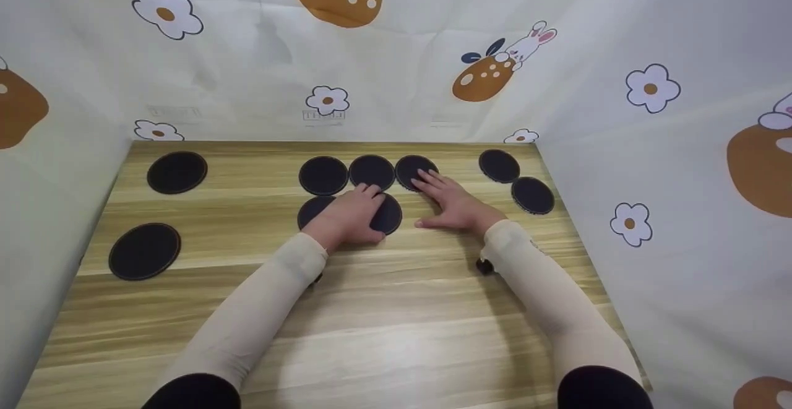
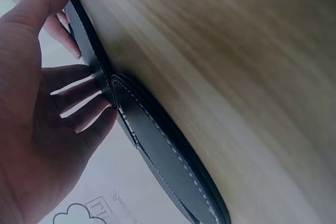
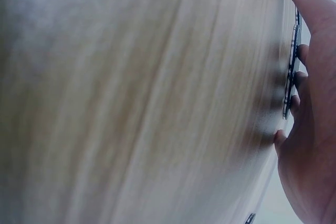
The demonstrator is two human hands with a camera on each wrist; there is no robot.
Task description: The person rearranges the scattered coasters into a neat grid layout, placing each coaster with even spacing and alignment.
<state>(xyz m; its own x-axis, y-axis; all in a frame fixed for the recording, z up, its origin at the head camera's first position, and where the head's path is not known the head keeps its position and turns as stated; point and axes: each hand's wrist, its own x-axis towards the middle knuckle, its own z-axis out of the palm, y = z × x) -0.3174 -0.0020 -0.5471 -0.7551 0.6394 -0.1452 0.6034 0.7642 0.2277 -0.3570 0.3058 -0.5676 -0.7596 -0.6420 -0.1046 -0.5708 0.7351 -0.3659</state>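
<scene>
Round black stitched coasters lie flat on the wooden table, grouped in two touching rows at its middle. My left hand (image 1: 348, 216) rests over the front row, fingers loosely bent across a coaster (image 1: 390, 216), with the thumb at its near edge. Beside it a second front coaster (image 1: 310, 210) is partly covered by that hand; the left wrist view shows a stitched coaster rim (image 2: 173, 153) close up. My right hand (image 1: 459, 206) spreads its fingers, and their tips touch the rightmost back-row coaster (image 1: 408, 171). Two more back-row coasters, one at the left (image 1: 323, 176) and one in the middle (image 1: 372, 171), adjoin it.
On the table's left side lie two separate coasters, one farther back (image 1: 177, 172) and one nearer (image 1: 145, 251). At the right, a coaster (image 1: 499, 166) touches another (image 1: 533, 195). A patterned cloth (image 1: 247, 75) walls in the back and both sides of the table (image 1: 371, 322).
</scene>
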